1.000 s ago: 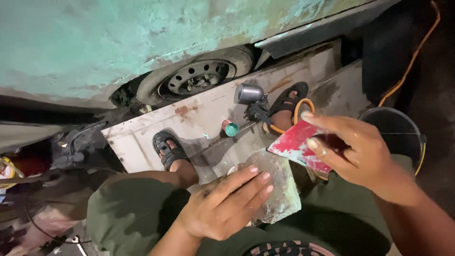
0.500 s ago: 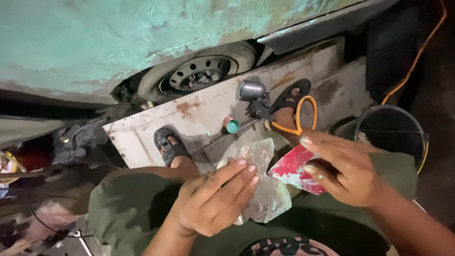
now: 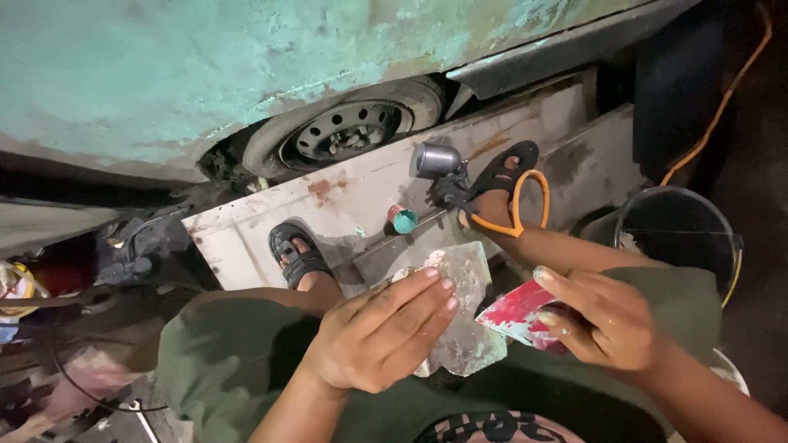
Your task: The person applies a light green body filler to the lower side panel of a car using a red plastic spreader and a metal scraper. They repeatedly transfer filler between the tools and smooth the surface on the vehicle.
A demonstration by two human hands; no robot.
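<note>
My left hand [image 3: 379, 333] grips a flat grey board smeared with pale filler [image 3: 464, 316], fingers across its face, above my lap in green trousers. To its right my right hand [image 3: 606, 318] pinches a red and white spreader card [image 3: 519, 315], whose left edge almost meets the board's right edge. Both hands hover in the lower middle of the view, above my knees. My feet in black sandals [image 3: 297, 253] rest on a white panel below.
A worn car body with teal paint [image 3: 246, 66] and a wheel [image 3: 345, 131] fill the top. On the white panel [image 3: 361, 197] lie a spray gun [image 3: 439, 164], a small teal cap [image 3: 403, 219] and an orange hose [image 3: 525, 205]. A black bucket [image 3: 677, 234] stands right.
My right hand has come down and left with the red card, closer to the board. My left hand has shifted the board slightly, staying on its face.
</note>
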